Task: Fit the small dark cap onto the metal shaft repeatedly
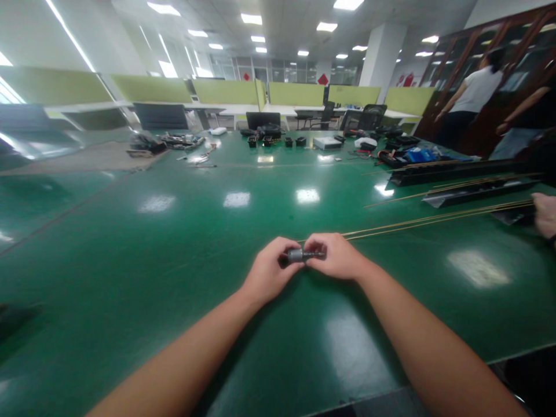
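Observation:
Both my hands meet over the green table (pixel 174 243) in front of me. My left hand (pixel 270 271) is closed around one end of a small grey cylindrical metal part (pixel 300 255). My right hand (pixel 335 256) pinches the darker, thinner end of the same part. The part lies level between my fingertips, just above the table top. Thin brass rods (pixel 434 220) run from behind my right hand toward the right.
Long black rails (pixel 469 191) lie at the right. Another person's hand (pixel 545 214) rests at the right edge. Small black parts, boxes and tools (pixel 330 142) sit at the table's far side. Two people stand by a wooden cabinet (pixel 473 92) at back right.

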### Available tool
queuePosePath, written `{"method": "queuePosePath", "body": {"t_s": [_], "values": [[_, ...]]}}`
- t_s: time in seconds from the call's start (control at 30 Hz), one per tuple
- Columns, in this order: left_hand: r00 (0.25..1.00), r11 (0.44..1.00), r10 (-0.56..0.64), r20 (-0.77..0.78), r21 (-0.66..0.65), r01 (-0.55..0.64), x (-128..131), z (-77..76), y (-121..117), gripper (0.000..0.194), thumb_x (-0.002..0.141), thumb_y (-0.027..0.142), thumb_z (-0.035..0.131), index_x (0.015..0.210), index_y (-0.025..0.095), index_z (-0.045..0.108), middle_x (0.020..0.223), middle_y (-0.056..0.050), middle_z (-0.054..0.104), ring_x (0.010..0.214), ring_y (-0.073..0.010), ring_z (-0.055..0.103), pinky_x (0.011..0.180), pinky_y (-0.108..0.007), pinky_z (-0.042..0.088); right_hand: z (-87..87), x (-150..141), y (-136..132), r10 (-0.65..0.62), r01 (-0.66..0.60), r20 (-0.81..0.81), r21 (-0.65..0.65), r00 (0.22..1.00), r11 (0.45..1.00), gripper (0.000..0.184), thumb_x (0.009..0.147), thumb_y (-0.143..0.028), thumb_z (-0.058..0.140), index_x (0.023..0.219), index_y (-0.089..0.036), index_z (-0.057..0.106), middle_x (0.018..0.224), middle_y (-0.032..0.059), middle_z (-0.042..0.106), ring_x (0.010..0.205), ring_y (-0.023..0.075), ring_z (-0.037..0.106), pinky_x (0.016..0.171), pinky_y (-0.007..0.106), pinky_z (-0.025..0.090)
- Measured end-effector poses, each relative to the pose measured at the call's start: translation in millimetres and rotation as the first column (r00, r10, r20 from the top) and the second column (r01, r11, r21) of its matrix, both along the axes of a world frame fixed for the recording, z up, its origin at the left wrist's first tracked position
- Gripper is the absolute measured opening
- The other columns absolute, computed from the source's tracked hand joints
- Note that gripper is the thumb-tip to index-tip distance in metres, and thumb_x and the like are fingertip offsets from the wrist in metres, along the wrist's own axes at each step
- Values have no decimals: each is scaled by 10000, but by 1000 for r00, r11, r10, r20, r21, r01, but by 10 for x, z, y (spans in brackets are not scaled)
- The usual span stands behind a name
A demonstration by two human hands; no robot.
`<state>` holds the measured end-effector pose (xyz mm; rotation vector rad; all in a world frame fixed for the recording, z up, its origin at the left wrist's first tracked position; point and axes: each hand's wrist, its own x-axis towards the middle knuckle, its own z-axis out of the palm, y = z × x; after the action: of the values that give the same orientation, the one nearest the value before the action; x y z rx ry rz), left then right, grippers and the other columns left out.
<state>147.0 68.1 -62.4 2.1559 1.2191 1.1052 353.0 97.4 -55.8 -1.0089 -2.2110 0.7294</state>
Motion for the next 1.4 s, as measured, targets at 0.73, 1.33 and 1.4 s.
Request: {"method": "queuePosePath", "body": {"t_s": [0.73,1.33,1.4], "values": [[1000,1000,2,8,13,-2,-19,-55,18,239,772,177,756,986,221,658,958,-2,660,885,-150,612,790,-271,490,-38,-5,9,6,-6,-4,25,1000,1000,81,743,-173,677,819,-178,705,741,8,694,665,135,615,629,235,442],[1000,1000,16,9,1,-16,-30,-53,22,242,758,184,769,977,227,676,944,-2,669,869,-155,619,775,-274,490,-3,4,19,-18,17,36,16,999,1000,57,741,-215,704,785,-178,710,730,8,706,657,134,621,617,233,435],[1000,1000,16,4,0,-16,-33,-59,25,243,762,188,766,983,229,674,949,-1,669,870,-153,619,776,-275,491,-1,6,21,-19,18,36,12,999,1000,53,745,-214,701,781,-177,710,727,8,705,653,133,620,613,232,433]]}}
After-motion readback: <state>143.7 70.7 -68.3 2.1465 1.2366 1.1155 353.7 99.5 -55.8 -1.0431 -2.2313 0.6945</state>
